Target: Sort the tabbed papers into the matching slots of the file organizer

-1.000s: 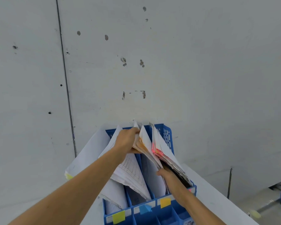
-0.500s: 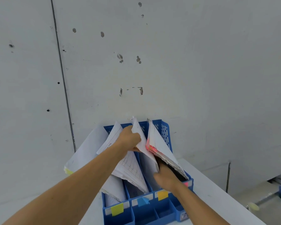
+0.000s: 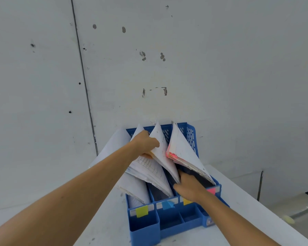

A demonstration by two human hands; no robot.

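Left hand's (image 3: 144,142) fingers pinch papers (image 3: 161,153) standing in the organizer (image 3: 191,134).

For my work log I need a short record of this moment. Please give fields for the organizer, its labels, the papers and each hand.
organizer: blue file organizer on a white table, against the wall
labels, left to right: yellow label, blue label, orange-yellow label, pink label
papers: lean in the slots; the rightmost stack carries pink tabs
left hand: grips the top of a sheaf
right hand: low at the third slot, fingers hidden among the papers
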